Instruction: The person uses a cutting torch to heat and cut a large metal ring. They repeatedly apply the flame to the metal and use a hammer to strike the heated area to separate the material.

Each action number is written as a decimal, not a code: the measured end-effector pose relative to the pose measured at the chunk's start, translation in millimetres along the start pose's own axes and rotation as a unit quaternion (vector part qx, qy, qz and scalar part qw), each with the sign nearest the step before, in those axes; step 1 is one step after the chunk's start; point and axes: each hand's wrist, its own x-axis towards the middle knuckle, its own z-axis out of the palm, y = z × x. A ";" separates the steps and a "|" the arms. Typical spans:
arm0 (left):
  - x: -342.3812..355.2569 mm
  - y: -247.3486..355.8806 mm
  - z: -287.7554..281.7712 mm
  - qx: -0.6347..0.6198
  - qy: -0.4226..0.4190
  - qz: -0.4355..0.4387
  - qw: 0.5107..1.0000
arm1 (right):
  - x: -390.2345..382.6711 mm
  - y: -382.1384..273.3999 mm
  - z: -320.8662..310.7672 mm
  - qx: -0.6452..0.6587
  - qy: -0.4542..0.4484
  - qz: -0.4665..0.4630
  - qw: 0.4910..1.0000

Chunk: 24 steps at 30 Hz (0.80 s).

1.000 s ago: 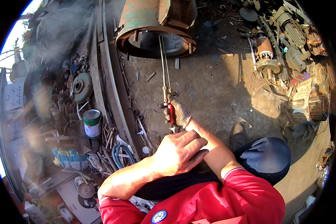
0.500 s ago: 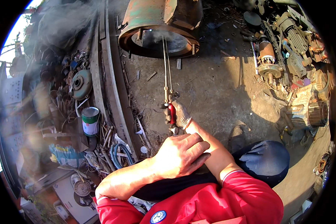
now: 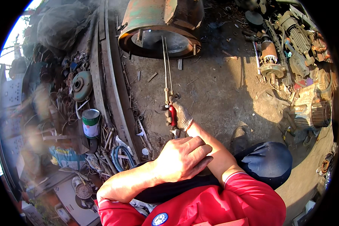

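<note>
My right hand [image 3: 181, 113], in a pale knitted glove with dark fingers, is wrapped round the red handle [image 3: 173, 115] of a gas torch. Two long thin metal tubes [image 3: 166, 71] run forward from it, their tips at the open end of a rusty, green-tinged metal cylinder [image 3: 150, 15]. My bare left hand [image 3: 184, 157] is closed, fingers curled, beside my right forearm and just behind the torch's rear end. Whatever lies under its palm is hidden. Short studs stick out of the cylinder's rim, and faint smoke shows inside.
Long metal beams [image 3: 116, 83] run along the left. Beyond them are a green-and-white can [image 3: 90, 123], a round housing [image 3: 81, 86], a blue coiled hose [image 3: 121, 157] and scrap. Motor parts [image 3: 271, 60] crowd the right. My bent knee [image 3: 267, 162] is at lower right.
The smoke at the upper left and in the cylinder's mouth has thinned. The torch tubes have shifted very slightly left; both hands keep their hold.
</note>
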 end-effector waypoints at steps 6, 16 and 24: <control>-0.5 0.3 1.9 -0.005 -0.001 -0.001 1.000 | -2.8 -8.2 13.5 0.009 0.014 0.008 1.000; -0.5 5.9 -2.1 -0.017 -0.006 -0.005 1.000 | 4.5 -0.7 13.4 0.003 0.009 0.033 0.999; -1.9 9.7 -5.2 -0.023 -0.008 -0.006 1.000 | 9.5 5.6 -9.9 0.036 -0.048 0.006 0.998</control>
